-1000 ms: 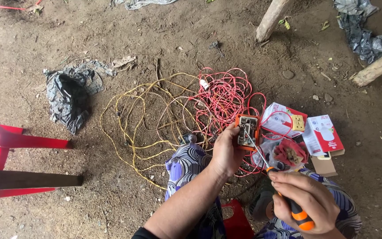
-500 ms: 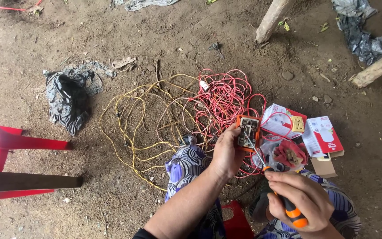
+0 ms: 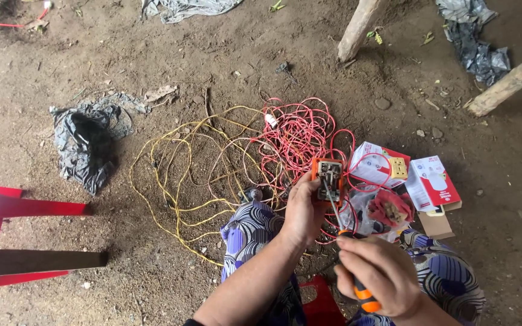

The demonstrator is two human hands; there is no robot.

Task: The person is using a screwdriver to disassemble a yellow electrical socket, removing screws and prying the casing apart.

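The switch (image 3: 328, 179) is a small orange box with its back open to view, showing a grey inside with metal parts. It is held up above the dirt ground (image 3: 152, 54), just in front of the person's knees. The left hand (image 3: 303, 211) has its fingers closed around the switch's lower left side, thumb along the edge. The right hand (image 3: 379, 274) is wrapped in a fist around the orange and black handle of a screwdriver (image 3: 345, 235), whose thin metal shaft slants up so that its tip meets the inside of the switch.

Behind the switch lies a tangle of red wire (image 3: 297, 136), overlapping a looser tangle of yellow wire (image 3: 176, 175) to its left. To the right of the switch sit two red and white boxes (image 3: 433, 181), and just below them a clear bag (image 3: 376, 208) holding something red. Farther left a black plastic bag (image 3: 86, 148) lies crumpled on the dirt, and a red plastic chair (image 3: 7, 208) stands at the left edge. Two wooden poles (image 3: 509, 81) lie near the top right.
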